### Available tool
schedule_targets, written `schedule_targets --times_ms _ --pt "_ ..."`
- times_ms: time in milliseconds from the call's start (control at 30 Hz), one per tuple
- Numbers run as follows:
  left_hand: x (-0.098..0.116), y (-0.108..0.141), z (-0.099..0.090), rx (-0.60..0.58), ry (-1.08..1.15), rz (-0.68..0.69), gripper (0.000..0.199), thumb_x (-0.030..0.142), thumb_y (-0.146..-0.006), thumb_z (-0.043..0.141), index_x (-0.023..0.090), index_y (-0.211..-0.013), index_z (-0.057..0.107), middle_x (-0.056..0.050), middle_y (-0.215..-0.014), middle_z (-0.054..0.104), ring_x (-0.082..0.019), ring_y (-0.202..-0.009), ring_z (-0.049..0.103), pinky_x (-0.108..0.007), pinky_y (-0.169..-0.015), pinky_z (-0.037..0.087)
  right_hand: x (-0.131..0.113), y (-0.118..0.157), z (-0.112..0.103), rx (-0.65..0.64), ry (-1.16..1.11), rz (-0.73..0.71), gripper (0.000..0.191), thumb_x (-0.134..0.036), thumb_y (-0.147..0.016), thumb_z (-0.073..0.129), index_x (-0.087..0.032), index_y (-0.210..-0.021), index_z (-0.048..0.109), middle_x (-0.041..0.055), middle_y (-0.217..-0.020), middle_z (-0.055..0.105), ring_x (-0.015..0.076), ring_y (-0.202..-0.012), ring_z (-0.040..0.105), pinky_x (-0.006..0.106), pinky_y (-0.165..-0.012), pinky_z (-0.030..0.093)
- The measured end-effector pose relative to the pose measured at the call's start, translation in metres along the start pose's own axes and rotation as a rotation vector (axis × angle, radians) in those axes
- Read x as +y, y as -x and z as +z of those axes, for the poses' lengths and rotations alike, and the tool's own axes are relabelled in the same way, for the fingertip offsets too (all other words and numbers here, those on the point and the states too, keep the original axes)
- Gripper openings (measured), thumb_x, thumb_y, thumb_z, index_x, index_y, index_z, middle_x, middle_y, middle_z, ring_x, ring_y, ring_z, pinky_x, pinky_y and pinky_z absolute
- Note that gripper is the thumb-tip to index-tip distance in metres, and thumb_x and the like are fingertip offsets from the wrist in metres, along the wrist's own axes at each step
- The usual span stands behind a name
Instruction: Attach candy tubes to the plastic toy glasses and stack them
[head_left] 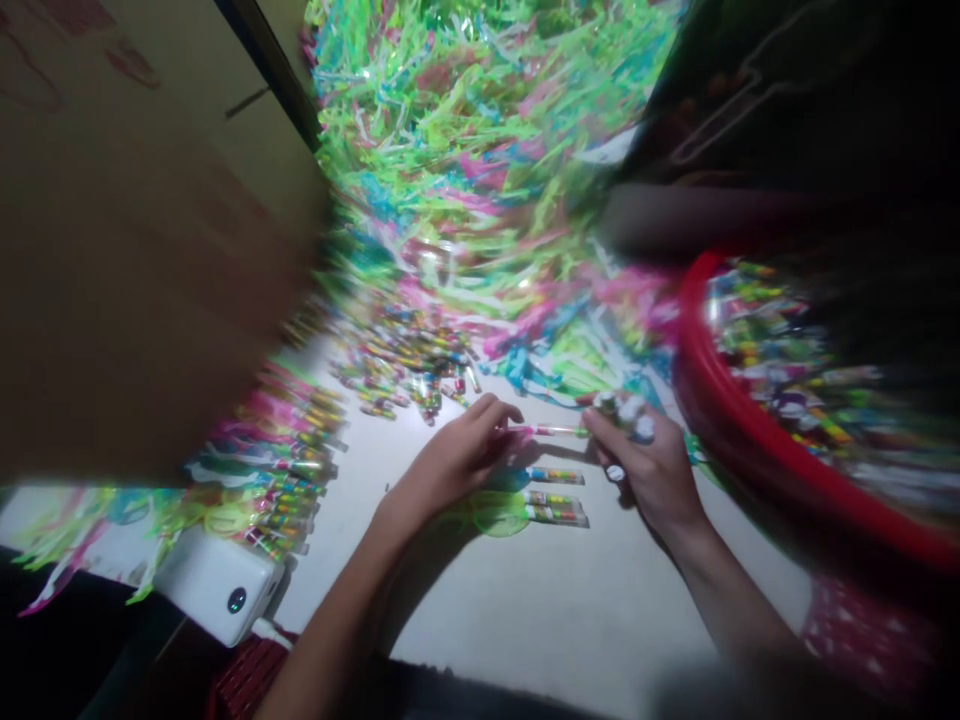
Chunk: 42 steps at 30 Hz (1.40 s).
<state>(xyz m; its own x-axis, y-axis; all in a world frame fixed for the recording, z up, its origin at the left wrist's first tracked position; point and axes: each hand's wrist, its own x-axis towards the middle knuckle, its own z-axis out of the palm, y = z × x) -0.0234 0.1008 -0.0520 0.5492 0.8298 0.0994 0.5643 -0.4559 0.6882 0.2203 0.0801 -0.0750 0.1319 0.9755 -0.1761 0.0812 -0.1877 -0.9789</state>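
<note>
- Pinching one end of a thin striped tube (546,431), the left hand (450,465) had its fingers curled closed, with the tube lying level just above the white tabletop (480,620).
- The right hand (649,470) had its fingers closed on the tube's other end and around a small bunch of white-capped pieces (626,412); blur hid the exact grip.
- Three short striped tubes (555,476) lay on the tabletop just below the hands, beside a round see-through green disc (491,518).
- A loose pile of multicoloured tubes (405,360) lay farther ahead of the hands.
- A long row of pink-and-green pieces (289,445) ran along the left, near a white power bank (217,585).
- A red round basin (716,425) to the right held a jumble of coloured items.
- A big heap of shredded neon plastic strips (480,130) spread beyond everything, and a blurred brown cardboard flap (135,260) filled the upper left.
</note>
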Motion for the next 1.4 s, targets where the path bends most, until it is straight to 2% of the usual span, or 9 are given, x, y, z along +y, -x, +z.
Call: schedule_targets --times_ms 167,300,467,700,833,1033,1167,1267,1400 --pt "-0.001 0.004 -0.004 -0.148 -0.026 0.008 0.013 0.025 -0.105 0.061 0.021 -0.111 0.071 -0.005 -0.102 0.072 -0.017 -0.094 0.067 -0.028 -0.081 0.051 0.007 -0.008 -0.008 0.191 0.100 -0.037 0.044 -0.062 -0.094 0.074 -0.022 -0.113 0.069 -0.0026 -0.069 0.057 0.0119 -0.045 0.045 0.022 -0.034 0.031" --pt "0.002 0.006 -0.009 -0.245 -0.004 -0.046 0.020 0.031 -0.108 0.058 0.021 -0.110 0.076 -0.005 -0.101 0.075 -0.015 -0.090 0.069 -0.026 -0.078 0.050 0.010 -0.013 -0.009 0.219 0.333 -0.199 0.031 -0.046 -0.095 0.073 -0.025 -0.118 0.069 0.0076 -0.106 0.073 0.0206 -0.073 0.067 0.029 -0.054 0.052" --pt "0.006 0.005 -0.013 -0.339 -0.011 -0.087 0.031 0.037 -0.110 0.052 0.022 -0.107 0.079 -0.004 -0.100 0.078 -0.017 -0.094 0.071 -0.028 -0.084 0.050 0.010 -0.013 -0.006 0.187 0.648 -0.292 0.028 -0.024 -0.090 0.066 -0.025 -0.117 0.069 0.0107 -0.129 0.070 0.0298 -0.095 0.071 0.040 -0.075 0.053" --pt "0.002 0.002 -0.009 -0.103 0.015 -0.143 0.039 0.043 -0.112 0.046 0.018 -0.102 0.074 -0.004 -0.093 0.074 -0.013 -0.082 0.065 -0.025 -0.075 0.044 0.009 -0.012 -0.008 0.275 0.802 -0.317 0.038 -0.018 -0.089 0.064 -0.022 -0.127 0.066 0.0120 -0.138 0.070 0.0312 -0.102 0.072 0.039 -0.075 0.051" --pt "0.002 0.000 -0.009 0.026 0.152 -0.177 0.039 0.045 -0.112 0.047 0.018 -0.103 0.075 -0.002 -0.092 0.074 -0.013 -0.084 0.067 -0.025 -0.078 0.045 0.006 -0.013 -0.007 0.311 0.842 -0.282 0.032 -0.016 -0.089 0.063 -0.022 -0.120 0.070 0.0116 -0.122 0.077 0.0295 -0.084 0.072 0.038 -0.067 0.047" --pt "0.010 -0.003 -0.006 0.026 0.357 -0.267 0.041 0.052 -0.109 0.053 0.020 -0.108 0.078 -0.002 -0.093 0.075 -0.014 -0.088 0.068 -0.024 -0.083 0.048 0.005 -0.006 -0.008 0.435 0.677 -0.315 0.034 -0.025 -0.090 0.071 -0.023 -0.124 0.070 0.0094 -0.107 0.078 0.0304 -0.090 0.076 0.036 -0.070 0.057" --pt "0.019 -0.003 0.005 0.011 0.599 -0.299 0.045 0.054 -0.103 0.066 0.028 -0.139 0.068 -0.005 -0.119 0.076 -0.018 -0.105 0.072 -0.027 -0.088 0.054 0.007 0.007 0.002 0.183 0.271 -0.304 0.032 -0.043 -0.095 0.079 -0.028 -0.122 0.071 0.0051 -0.102 0.078 0.0238 -0.074 0.074 0.031 -0.056 0.056" --pt "0.023 -0.004 0.015 -0.022 0.802 -0.300 0.052 0.051 -0.095 0.078 0.026 -0.140 0.066 -0.008 -0.123 0.074 -0.018 -0.104 0.073 -0.027 -0.087 0.057 0.007 0.013 0.012 -0.085 0.078 -0.347 0.028 -0.042 -0.097 0.079 -0.030 -0.122 0.073 0.0030 -0.117 0.078 0.0236 -0.104 0.077 0.031 -0.087 0.063" --pt "0.019 -0.006 0.023 0.119 1.017 -0.339 0.041 0.048 -0.092 0.082 0.018 -0.115 0.070 -0.005 -0.097 0.073 -0.015 -0.087 0.072 -0.027 -0.082 0.058 0.003 0.012 0.012 -0.115 0.024 -0.308 0.042 -0.044 -0.098 0.080 -0.033 -0.138 0.073 0.0035 -0.134 0.075 0.0237 -0.120 0.072 0.032 -0.102 0.058"
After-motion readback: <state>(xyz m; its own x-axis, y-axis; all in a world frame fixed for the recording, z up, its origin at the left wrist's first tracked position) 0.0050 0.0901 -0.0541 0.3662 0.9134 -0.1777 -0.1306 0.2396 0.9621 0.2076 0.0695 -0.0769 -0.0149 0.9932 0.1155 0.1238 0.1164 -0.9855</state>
